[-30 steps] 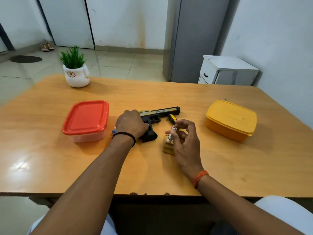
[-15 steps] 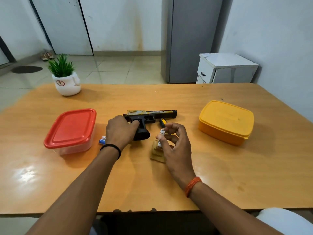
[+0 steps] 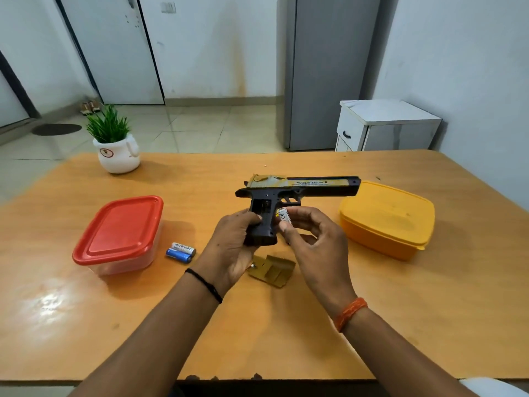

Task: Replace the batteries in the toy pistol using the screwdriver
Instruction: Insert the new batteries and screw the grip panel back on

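One toy pistol [image 3: 297, 190] gripped by left hand [image 3: 232, 247], one white battery [image 3: 284, 215] pinched in right hand [image 3: 317, 247], two blue batteries [image 3: 181, 252] beside one lidded red container [image 3: 120, 233], one lidded yellow container [image 3: 386, 219], contents unseen.

Wood bench, plastic boxes and a plastic toy

The bench [image 3: 286, 325] has a smooth orange wood-look top with a soft shine; at its near edge the surface is chipped. The red lid [image 3: 120, 227] is glossy plastic on a clear plastic box, and the yellow box [image 3: 386, 219] is plastic with a duller, matt look. The toy pistol [image 3: 297, 190] looks like matt black plastic with a worn gold top. The two batteries [image 3: 181, 252] have shiny printed wrapping. The plant pot [image 3: 118, 156] is smooth, glossy white, like ceramic.
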